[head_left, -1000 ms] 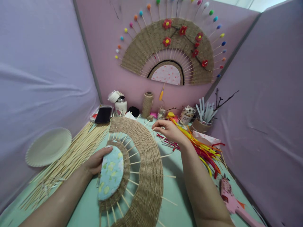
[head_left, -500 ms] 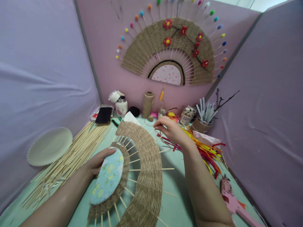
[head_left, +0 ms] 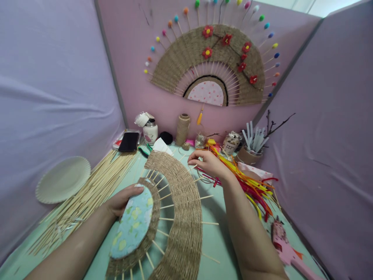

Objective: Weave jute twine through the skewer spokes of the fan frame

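Observation:
A half-round woven twine fan [head_left: 186,206] on thin bamboo sticks is tilted above the table. Its inner half-disc [head_left: 135,223] is covered in pale blue cloth with yellow-green patches. My left hand [head_left: 128,196] grips this half-disc at its straight side, thumb on the cloth and the other fingers hidden behind. At the fan's outer edge, my right hand [head_left: 205,161] is closed in a pinch beside the projecting stick ends. A thin strand of twine [head_left: 181,152] runs close to its fingertips; loose loops lie below that hand.
Bamboo sticks [head_left: 87,198] and a white paper plate [head_left: 64,179] lie left. Behind stand a twine spool [head_left: 182,130] and a jar [head_left: 150,132]. Pipe cleaners [head_left: 250,184] and a pink glue gun [head_left: 284,245] lie right. A finished fan [head_left: 175,58] hangs on the back wall.
The fan has turned slightly, its outer stick ends shifting down in view. My right hand has moved a little lower and stays pinched. My left hand keeps its hold.

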Demonstrator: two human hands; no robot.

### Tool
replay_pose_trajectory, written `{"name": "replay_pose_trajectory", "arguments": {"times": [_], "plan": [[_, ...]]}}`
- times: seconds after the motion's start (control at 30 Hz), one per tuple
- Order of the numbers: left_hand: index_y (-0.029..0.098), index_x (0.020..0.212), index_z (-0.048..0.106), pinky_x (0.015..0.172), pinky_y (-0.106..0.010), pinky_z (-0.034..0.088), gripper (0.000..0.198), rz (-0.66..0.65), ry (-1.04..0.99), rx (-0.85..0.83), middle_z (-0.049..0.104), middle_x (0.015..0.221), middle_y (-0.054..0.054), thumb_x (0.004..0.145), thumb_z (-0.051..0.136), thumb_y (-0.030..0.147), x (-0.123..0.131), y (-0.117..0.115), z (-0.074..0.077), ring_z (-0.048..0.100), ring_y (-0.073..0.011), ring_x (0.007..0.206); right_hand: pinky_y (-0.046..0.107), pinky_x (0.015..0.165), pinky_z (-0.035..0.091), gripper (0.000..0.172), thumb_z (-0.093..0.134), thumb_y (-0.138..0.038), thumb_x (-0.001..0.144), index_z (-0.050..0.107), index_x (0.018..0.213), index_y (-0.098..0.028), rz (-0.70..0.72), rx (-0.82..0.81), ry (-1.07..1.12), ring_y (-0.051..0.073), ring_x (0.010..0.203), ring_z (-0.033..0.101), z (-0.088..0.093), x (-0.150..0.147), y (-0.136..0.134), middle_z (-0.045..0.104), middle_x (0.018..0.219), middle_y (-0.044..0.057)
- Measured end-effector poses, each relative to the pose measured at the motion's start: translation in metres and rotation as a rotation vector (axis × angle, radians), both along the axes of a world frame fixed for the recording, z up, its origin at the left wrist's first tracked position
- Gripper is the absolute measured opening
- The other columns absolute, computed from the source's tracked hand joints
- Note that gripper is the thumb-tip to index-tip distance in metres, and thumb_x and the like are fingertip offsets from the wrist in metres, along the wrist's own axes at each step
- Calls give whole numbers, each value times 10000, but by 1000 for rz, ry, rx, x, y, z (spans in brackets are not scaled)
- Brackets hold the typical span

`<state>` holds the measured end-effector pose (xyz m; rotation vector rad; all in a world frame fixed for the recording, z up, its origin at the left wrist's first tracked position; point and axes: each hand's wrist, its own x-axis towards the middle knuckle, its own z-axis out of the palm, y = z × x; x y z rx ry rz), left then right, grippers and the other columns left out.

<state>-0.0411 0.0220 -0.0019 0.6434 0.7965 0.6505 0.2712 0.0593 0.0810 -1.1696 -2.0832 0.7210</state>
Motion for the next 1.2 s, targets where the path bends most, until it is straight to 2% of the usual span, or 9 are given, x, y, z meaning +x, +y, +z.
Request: {"name": "replay_pose_trajectory", "arguments": {"times": [0.17,0.33,0.5,0.67,0.8,1.07,1.2], "plan": [[108,768,675,526,-273,560,326,-11,-24,-6,734,652,-84,554,851,278,0,1,-1,690,-209,554,266,716,410,108,598,-243,824,649,758,-174,2,-46,7,136,752,555,-4,-7,1,648,776,11],[105,735,672,502,-268,546,199,-3,-57,-27,724,631,-95,624,795,214,1,1,-2,687,-216,546,272,730,418,121,572,-263,840,629,782,-173,28,-43,49,137,768,548,-5,-7,1,632,801,14],[87,777,695,633,-328,576,158,16,-79,-169,747,726,-142,703,730,222,3,1,-4,714,-246,636,294,770,432,112,541,-241,856,628,833,-176,102,-70,104,148,826,565,-10,-12,5,640,855,28],[67,814,710,743,-347,566,238,2,-116,-284,748,743,-158,827,613,284,6,1,-7,725,-253,705,267,677,429,178,538,-319,865,576,768,-175,101,-172,224,126,702,534,-15,-21,5,587,738,-1],[46,859,707,756,-347,564,259,-18,-119,-276,751,776,-158,831,611,285,8,-1,-10,726,-251,717,250,622,408,154,559,-306,838,562,760,-173,92,-242,301,106,618,506,-19,-21,7,546,662,-27],[73,815,713,637,-307,581,219,-66,-51,-211,751,714,-120,806,646,282,10,-2,-12,717,-225,625,246,609,395,150,632,-306,786,581,741,-172,-81,-55,303,109,636,488,-16,-9,12,540,676,-19],[82,813,705,623,-302,578,198,-80,-39,-185,752,719,-117,782,674,276,11,-3,-10,717,-227,627,259,634,408,154,641,-321,785,585,758,-180,-120,31,301,122,672,504,-15,-4,12,568,713,-5]]}}
